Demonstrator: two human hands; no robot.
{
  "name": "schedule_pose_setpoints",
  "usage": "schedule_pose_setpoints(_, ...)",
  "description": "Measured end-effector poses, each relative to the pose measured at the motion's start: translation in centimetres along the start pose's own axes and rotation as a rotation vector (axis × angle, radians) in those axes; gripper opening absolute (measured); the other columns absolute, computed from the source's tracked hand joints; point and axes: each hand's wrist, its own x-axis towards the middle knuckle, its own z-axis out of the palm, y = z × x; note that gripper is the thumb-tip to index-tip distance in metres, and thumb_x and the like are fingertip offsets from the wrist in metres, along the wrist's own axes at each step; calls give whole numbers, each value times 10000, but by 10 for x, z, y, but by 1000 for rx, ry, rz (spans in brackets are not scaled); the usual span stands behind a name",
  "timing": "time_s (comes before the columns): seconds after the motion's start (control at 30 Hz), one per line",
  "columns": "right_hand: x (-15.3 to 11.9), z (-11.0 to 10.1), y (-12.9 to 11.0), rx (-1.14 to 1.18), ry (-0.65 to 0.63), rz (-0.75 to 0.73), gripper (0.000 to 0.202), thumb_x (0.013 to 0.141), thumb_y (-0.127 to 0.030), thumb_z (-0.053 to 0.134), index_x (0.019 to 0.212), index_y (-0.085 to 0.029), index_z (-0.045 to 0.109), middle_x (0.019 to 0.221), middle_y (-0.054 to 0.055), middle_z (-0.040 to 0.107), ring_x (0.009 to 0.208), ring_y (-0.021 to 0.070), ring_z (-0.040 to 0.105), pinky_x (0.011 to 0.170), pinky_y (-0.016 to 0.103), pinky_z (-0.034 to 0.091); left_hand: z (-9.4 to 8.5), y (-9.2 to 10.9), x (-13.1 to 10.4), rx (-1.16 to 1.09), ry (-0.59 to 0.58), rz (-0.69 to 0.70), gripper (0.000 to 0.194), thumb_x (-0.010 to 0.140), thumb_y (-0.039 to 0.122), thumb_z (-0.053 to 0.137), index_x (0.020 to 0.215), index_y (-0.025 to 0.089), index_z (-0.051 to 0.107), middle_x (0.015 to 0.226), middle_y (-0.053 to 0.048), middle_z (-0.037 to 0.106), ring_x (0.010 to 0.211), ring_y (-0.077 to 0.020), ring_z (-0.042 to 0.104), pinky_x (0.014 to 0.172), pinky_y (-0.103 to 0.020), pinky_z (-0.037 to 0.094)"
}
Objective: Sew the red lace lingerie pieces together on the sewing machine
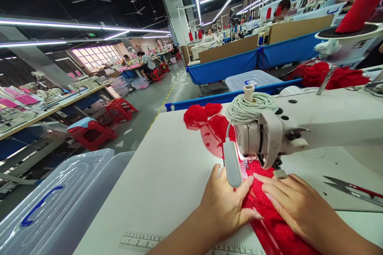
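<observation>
Red lace fabric [269,221] runs under the head of a white sewing machine [311,121], and more of it, partly sheer, lies behind the needle area. Spread on the left edge of this fabric, just in front of the needle area, is my left hand [224,199], its thumb and fingers apart. My right hand [296,203] rests flat on the fabric's right side, fingers stretched toward the left fingertips. A small grey lamp [232,165] on a bent stalk shines down there and covers part of the left fingers. The presser foot is mostly hidden.
Thread snips [353,189] lie on the right of the white table [167,175]. A printed ruler [137,241] marks its front edge. Lidded plastic bins [74,191] stand at left. A red thread cone [359,6] rises at upper right. Red stools [92,133] and co-workers are farther back.
</observation>
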Motion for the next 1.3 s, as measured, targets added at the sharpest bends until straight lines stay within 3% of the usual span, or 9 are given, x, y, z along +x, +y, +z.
schedule_pose_setpoints(0.17,-1,1,3,-70,17,-57,346,898,-28,344,1002,-163,645,933,43,729,723,176,573,707,334,387,-6,-2,9,-43,14,87,761,968,665,118,1177,123,610,1106,-174,625,1064,-307,578,939,-510,444)
schedule_pose_setpoints(0.23,-2,0,3,-88,29,-79,362,895,-34,351,1063,-165,643,971,43,732,770,180,588,729,333,411,-9,0,12,-92,-62,195,650,995,609,203,994,117,628,950,-123,620,946,-259,609,790,-401,521)
schedule_pose_setpoints(0.3,-2,0,3,-83,40,-72,376,870,-18,370,1050,-187,653,963,27,736,794,172,595,746,334,425,-11,3,14,-113,-110,271,461,1004,505,339,850,147,585,809,-57,571,760,-198,603,584,-301,503)
schedule_pose_setpoints(0.4,-3,1,1,-71,45,-53,367,843,-14,402,1017,-202,666,954,7,740,811,160,600,758,341,428,-13,7,15,-78,-105,210,298,984,378,443,790,168,528,724,-17,526,625,-168,551,484,-273,455)
schedule_pose_setpoints(0.47,-4,2,1,-62,58,-36,355,847,-21,414,1018,-200,667,956,1,740,823,156,604,765,342,425,-15,9,15,-80,-124,140,316,984,419,449,849,151,547,752,-34,553,645,-180,564,511,-285,481)
schedule_pose_setpoints(0.6,-6,3,1,-62,48,-23,358,830,-22,427,1016,-210,670,950,3,738,819,150,608,769,339,427,-16,12,12,-96,-129,98,569,971,618,354,1036,103,585,835,-85,604,652,-193,590,525,-299,504)
schedule_pose_setpoints(0.8,-1,0,1,-22,70,-2,363,825,-6,401,972,-214,659,908,7,746,773,166,607,748,338,422,-11,15,8,-63,36,114,785,936,707,162,1062,89,629,1010,-201,657,742,-243,633,602,-360,534)
schedule_pose_setpoints(1.07,0,1,2,-93,58,-14,344,833,-15,396,955,-214,649,889,3,737,721,154,579,737,345,392,0,15,3,28,95,68,840,893,767,150,1107,119,640,1049,-202,666,847,-287,651,752,-430,514)
schedule_pose_setpoints(1.3,3,3,8,-133,50,-23,322,847,-33,384,860,-222,644,806,29,718,745,187,585,734,349,380,2,11,2,54,46,47,797,910,748,169,1197,153,614,1161,-185,652,967,-304,645,876,-471,470)
